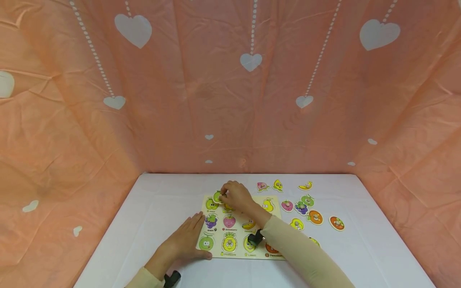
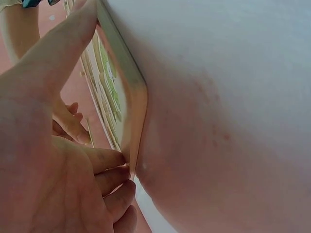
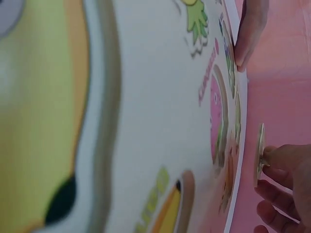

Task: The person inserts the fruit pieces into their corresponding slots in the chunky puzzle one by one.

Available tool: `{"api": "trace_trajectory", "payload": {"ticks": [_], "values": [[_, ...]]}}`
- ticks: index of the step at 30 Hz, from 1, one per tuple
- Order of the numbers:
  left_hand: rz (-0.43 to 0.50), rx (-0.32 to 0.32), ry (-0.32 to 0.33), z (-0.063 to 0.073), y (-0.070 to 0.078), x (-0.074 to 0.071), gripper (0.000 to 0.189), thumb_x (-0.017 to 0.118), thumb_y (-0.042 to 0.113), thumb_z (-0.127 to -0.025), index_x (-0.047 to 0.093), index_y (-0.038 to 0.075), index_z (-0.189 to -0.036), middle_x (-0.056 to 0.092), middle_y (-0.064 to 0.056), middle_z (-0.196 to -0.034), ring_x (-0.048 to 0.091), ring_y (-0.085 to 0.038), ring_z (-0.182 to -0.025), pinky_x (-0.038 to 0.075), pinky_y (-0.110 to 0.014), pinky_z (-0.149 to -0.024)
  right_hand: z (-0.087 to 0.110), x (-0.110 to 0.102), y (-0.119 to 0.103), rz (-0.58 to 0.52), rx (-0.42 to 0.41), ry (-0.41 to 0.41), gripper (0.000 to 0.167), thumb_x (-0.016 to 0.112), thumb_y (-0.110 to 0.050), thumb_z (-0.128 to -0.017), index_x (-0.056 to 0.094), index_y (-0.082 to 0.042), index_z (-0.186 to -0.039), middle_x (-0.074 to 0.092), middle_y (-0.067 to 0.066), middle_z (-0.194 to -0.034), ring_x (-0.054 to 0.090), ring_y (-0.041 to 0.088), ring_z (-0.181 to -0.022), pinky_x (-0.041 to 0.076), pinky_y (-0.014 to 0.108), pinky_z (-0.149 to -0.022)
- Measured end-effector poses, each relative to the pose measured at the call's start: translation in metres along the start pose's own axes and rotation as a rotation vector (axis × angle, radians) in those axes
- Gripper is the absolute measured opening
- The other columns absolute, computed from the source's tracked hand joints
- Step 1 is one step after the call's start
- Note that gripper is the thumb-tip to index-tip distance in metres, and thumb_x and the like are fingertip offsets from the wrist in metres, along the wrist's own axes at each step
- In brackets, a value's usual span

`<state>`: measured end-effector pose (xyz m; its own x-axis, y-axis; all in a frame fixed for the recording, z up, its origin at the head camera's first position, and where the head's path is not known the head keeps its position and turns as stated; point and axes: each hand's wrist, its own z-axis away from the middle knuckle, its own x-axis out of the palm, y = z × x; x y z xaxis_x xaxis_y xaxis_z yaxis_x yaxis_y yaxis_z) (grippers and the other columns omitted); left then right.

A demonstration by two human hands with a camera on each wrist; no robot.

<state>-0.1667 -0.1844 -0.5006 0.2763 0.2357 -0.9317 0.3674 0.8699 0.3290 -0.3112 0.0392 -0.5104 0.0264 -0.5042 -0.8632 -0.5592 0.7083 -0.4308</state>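
My right hand (image 1: 235,196) is over the back left part of a wooden fruit puzzle board (image 1: 235,238). It pinches a green fruit puzzle piece (image 1: 217,196) by its knob; in the right wrist view the piece (image 3: 259,162) stands edge-on, off the board. My left hand (image 1: 185,238) lies at the board's front left corner, straight fingers touching the left edge and thumb by the front edge. In the left wrist view the fingers (image 2: 112,179) touch the board's side (image 2: 138,111). A pineapple piece (image 1: 229,243) sits in its recess.
Right of the board lie loose pieces: a strawberry (image 1: 287,206), grapes (image 1: 301,207), a green melon (image 1: 307,200), an orange (image 1: 315,217), a red-orange round one (image 1: 336,223) and a yellow one (image 1: 297,224). Behind are a peach (image 1: 262,187), a yellow piece (image 1: 277,185) and a banana (image 1: 305,186).
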Motion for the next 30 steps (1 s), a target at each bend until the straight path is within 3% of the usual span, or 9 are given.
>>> {"api": "trace_trajectory", "payload": {"ticks": [11, 19, 30], "values": [[0.011, 0.018, 0.010, 0.000, 0.000, -0.001, 0.128, 0.091, 0.063, -0.076, 0.032, -0.015, -0.160, 0.029, -0.032, -0.170, 0.028, -0.044, -0.160, 0.025, -0.055, -0.133, 0.000, 0.010, -0.009, -0.043, 0.016, -0.027, 0.013, 0.079, -0.029, -0.099, 0.078, -0.016, -0.101, 0.071, -0.004, -0.100, 0.059, 0.012, -0.089, 0.057, 0.032, -0.085], [0.013, 0.019, 0.012, -0.001, -0.001, 0.000, 0.128, 0.091, 0.063, -0.076, 0.032, -0.015, -0.160, 0.029, -0.032, -0.170, 0.028, -0.044, -0.160, 0.025, -0.056, -0.133, -0.002, 0.016, -0.013, 0.029, -0.021, -0.022, 0.014, 0.079, -0.031, -0.099, 0.078, -0.017, -0.099, 0.068, -0.005, -0.095, 0.060, 0.012, -0.088, 0.057, 0.031, -0.084], [0.008, 0.016, 0.013, -0.001, -0.002, 0.001, 0.128, 0.091, 0.063, -0.076, 0.033, -0.014, -0.160, 0.029, -0.032, -0.170, 0.029, -0.044, -0.160, 0.026, -0.055, -0.133, -0.005, 0.021, -0.018, 0.063, -0.001, -0.058, 0.015, 0.082, -0.032, -0.097, 0.077, -0.018, -0.097, 0.064, -0.007, -0.090, 0.058, 0.010, -0.083, 0.056, 0.028, -0.079]]}}
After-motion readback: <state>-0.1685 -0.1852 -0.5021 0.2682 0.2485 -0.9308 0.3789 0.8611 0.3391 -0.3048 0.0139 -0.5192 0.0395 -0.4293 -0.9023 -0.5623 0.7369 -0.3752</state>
